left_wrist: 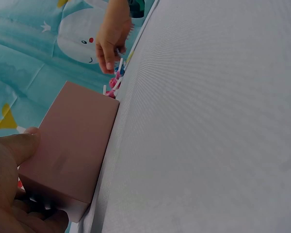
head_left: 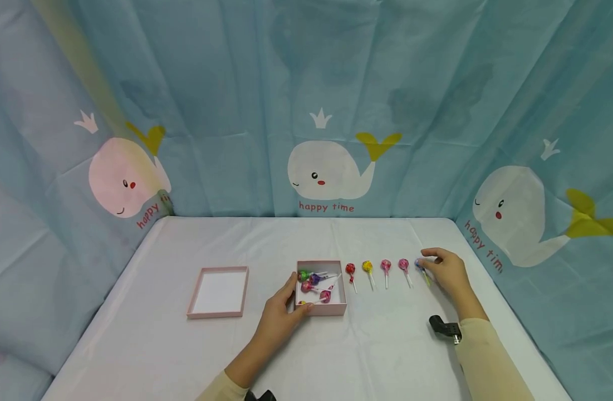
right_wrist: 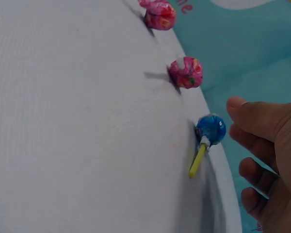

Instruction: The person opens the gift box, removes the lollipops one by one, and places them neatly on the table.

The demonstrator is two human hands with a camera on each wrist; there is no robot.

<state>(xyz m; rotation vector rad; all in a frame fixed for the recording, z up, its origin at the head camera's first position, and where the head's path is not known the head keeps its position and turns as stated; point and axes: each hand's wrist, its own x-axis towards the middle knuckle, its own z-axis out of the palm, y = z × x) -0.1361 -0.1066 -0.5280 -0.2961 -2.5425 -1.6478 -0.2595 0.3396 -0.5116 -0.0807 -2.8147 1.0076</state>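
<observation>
My left hand [head_left: 278, 317] grips the left side of a pink open box [head_left: 326, 310], thumb at its front corner. Inside lie several wrapped lollipops, among them a green one [head_left: 303, 275] and a purple one [head_left: 314, 279]. In the left wrist view the box's plain pink side [left_wrist: 75, 141] faces the camera. My right hand [head_left: 449, 273] hovers at a blue lollipop [right_wrist: 211, 130] with a yellow stick, at the right end of a row on the white cloth. The right wrist view shows a gap between its loosely bent fingers and that lollipop.
Left of the blue lollipop, the row holds a red lollipop [head_left: 350, 268], a yellow one [head_left: 367, 265] and two pink ones, the nearer-to-hand one [head_left: 403, 263] included. A shallow pink-rimmed lid [head_left: 191, 295] lies on the left. Whale-print curtains [head_left: 226, 167] enclose the table.
</observation>
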